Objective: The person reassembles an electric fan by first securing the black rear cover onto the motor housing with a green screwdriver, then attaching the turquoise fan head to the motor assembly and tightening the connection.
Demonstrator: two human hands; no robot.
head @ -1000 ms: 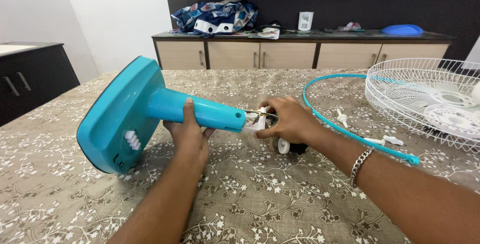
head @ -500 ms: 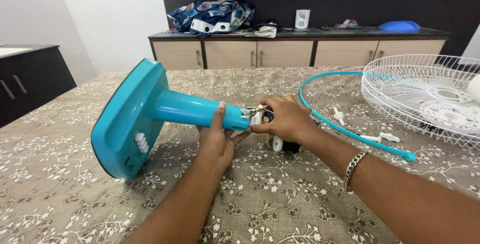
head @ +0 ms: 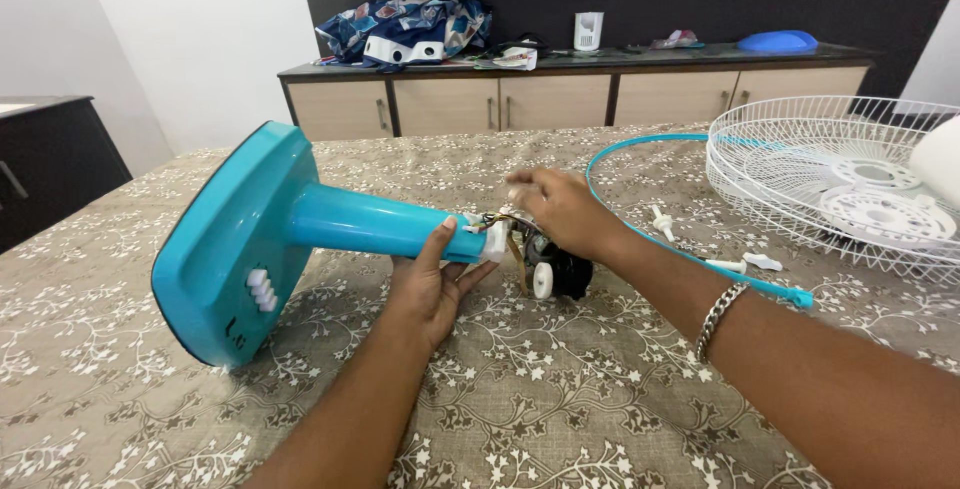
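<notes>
Lying tilted on the patterned surface (head: pixel 520 399): teal fan stand (head: pixel 290 229), neck cradled from below in left hand (head: pixel 430 284), its fingers wrapped around it. Mid-step at the neck's open end, right hand (head: pixel 560 211) pinching loose wires (head: pixel 497 219) above the small black motor (head: pixel 560 274). Probably needing a steady stand and a gentle pull next

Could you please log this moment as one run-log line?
left hand: grips teal fan stand neck | right hand: at wires above black motor | jaws: n/a
</notes>
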